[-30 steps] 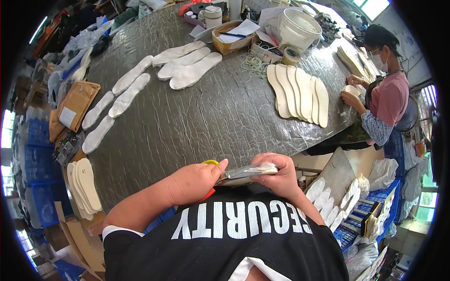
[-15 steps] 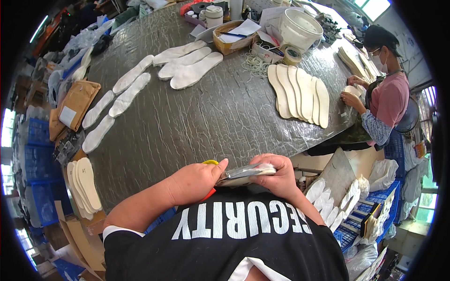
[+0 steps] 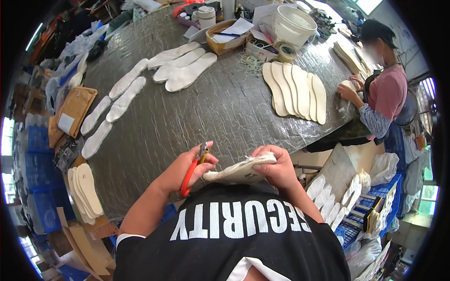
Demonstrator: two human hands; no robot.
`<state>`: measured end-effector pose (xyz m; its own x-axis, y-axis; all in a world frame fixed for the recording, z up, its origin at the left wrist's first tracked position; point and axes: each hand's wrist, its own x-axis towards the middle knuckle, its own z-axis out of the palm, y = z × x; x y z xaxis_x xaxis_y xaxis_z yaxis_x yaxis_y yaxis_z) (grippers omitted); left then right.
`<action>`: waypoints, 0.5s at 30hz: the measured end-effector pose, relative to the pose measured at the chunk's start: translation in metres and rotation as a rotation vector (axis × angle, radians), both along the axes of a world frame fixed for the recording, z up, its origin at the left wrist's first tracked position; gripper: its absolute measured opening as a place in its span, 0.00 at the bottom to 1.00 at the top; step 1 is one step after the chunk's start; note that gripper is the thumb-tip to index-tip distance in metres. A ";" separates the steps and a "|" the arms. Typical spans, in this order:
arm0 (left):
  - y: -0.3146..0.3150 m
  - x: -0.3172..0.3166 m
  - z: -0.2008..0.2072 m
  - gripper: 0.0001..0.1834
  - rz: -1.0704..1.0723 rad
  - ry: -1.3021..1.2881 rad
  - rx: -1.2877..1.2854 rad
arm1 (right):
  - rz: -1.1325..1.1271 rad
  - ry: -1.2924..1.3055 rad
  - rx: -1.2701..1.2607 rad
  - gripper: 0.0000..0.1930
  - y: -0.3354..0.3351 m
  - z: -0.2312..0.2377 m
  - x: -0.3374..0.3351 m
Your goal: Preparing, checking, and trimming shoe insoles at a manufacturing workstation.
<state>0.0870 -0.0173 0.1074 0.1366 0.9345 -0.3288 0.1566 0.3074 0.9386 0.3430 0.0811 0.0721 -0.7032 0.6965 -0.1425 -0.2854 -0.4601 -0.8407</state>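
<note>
My left hand is closed around a pair of scissors with a red handle and a yellow one. The metal part points up, away from my body. In my right hand is a shoe insole, pinched between thumb and fingers at one end and held level just in front of my chest. Its pale face carries a small dark mark, and white fluffy lining shows along the upper edge. The insole's free end comes close to my left hand; whether they touch I cannot tell.
Fluffy white insoles lie on the dark table; beige insoles overlap at right. More insoles sit at the left edge. A white bucket, tape roll and basket stand behind. A co-worker handles insoles at right.
The scissors have come away from the insole and turned upright in my left hand, which moved left. My right hand has tilted the insole so its marked face shows.
</note>
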 end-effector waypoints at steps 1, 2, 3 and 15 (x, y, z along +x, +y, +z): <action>0.002 0.004 0.004 0.31 0.025 0.007 0.015 | -0.005 0.024 -0.014 0.09 0.001 -0.002 -0.002; 0.005 0.009 0.002 0.31 0.026 0.009 0.015 | -0.004 0.026 -0.015 0.09 0.002 -0.002 -0.004; 0.007 0.015 0.001 0.31 0.070 -0.074 0.064 | 0.024 -0.013 -0.001 0.09 0.003 -0.002 -0.006; 0.006 0.015 0.016 0.30 -0.265 0.693 0.402 | -0.070 -0.116 0.049 0.10 0.007 -0.001 0.000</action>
<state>0.1022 -0.0112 0.1236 0.2580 0.9637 -0.0686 0.7571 -0.1576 0.6340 0.3430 0.0877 0.0713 -0.6337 0.7513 -0.1842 -0.2152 -0.3999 -0.8909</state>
